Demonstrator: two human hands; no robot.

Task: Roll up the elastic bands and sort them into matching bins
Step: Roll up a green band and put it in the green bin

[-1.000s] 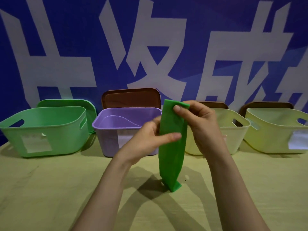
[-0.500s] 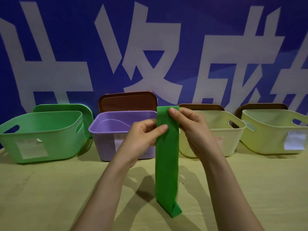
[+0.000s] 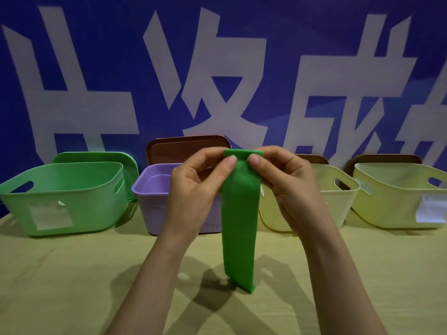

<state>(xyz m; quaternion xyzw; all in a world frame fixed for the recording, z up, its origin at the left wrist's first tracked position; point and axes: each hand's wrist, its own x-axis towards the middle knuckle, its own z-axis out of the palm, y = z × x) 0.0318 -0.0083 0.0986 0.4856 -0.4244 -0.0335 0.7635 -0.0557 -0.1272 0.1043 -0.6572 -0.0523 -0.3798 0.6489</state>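
Green elastic band [image 3: 239,226], held upright at centre.
Left hand [image 3: 196,189] and right hand [image 3: 287,187] pinch its top edge; lower end touches counter [image 3: 60,274]. Green bin [image 3: 72,189] at 10 o'clock, label unreadable. Backdrop [image 3: 338,32] shows "次", "成".

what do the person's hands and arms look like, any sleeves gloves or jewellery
Both the left hand and right hand are bare: no gloves, rings, watch or bracelet show. The nails are short and look unpainted. The left forearm and right forearm are uncovered to the frame's bottom edge; no sleeve is in view.
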